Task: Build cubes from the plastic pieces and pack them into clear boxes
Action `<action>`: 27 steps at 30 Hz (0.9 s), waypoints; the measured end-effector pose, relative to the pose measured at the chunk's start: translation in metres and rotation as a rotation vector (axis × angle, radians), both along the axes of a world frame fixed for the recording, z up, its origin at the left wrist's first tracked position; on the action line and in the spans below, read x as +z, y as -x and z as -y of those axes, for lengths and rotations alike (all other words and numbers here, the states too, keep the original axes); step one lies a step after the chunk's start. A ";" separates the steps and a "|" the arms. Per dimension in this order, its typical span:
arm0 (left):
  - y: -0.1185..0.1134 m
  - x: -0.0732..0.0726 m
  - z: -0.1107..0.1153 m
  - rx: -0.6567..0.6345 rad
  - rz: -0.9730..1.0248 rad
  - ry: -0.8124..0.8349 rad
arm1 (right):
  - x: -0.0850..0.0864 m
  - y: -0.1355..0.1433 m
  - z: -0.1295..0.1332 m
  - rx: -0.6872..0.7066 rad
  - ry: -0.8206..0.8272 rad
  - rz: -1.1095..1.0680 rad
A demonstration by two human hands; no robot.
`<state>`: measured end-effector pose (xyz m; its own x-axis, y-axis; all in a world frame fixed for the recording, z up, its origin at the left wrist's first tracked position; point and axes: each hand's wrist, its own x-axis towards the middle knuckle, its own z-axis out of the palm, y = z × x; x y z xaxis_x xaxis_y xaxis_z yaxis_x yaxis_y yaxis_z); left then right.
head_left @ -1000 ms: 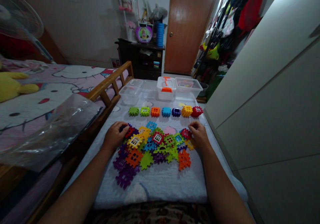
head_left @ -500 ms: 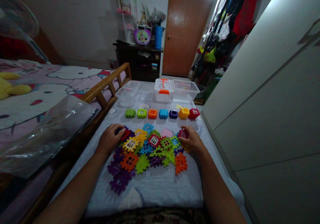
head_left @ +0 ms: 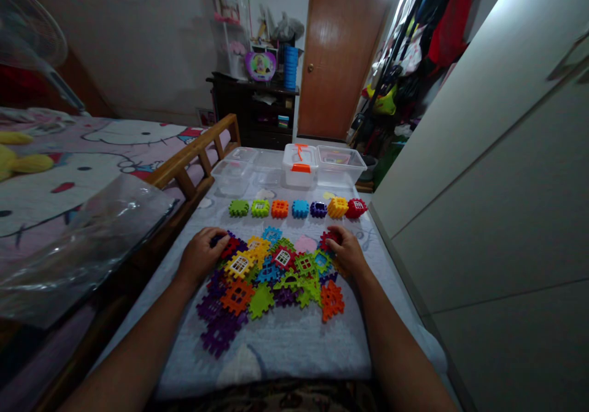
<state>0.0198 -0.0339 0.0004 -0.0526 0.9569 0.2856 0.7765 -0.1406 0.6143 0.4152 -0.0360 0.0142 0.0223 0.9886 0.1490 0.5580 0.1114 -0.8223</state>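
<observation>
Toothed pieces (head_left: 261,301) of coloured plastic, smooth with a dull sheen, lie heaped at lower centre on soft, faintly wrinkled cloth (head_left: 271,347) covering the worktop, below a row of stacked blocks (head_left: 300,209) in the same plastic. Clear, smooth plastic tubs (head_left: 341,168) and a cloudier lidded plastic box (head_left: 300,178) stand at centre. At left, a glossy, crinkled plastic bag (head_left: 87,249) catches the light near a wooden rail (head_left: 197,148) (its finish looks lightly varnished) and printed cloth bedding (head_left: 110,160). A smooth wood door (head_left: 329,50) shines softly at top; satin-smooth pale panels (head_left: 497,197) fill the right.
</observation>
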 end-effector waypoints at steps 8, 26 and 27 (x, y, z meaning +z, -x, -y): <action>0.001 0.000 0.000 0.001 -0.011 0.006 | 0.002 -0.008 0.004 0.036 -0.055 0.258; 0.003 -0.004 -0.001 0.011 -0.002 -0.011 | 0.060 -0.042 -0.130 0.125 0.095 1.048; 0.003 -0.004 -0.002 0.009 -0.002 -0.012 | 0.058 -0.041 -0.133 0.140 0.099 1.054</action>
<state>0.0165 -0.0324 -0.0031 -0.0607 0.9528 0.2975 0.7788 -0.1413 0.6112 0.4562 0.0968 0.0725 -0.1852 0.9812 -0.0543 0.9804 0.1882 0.0588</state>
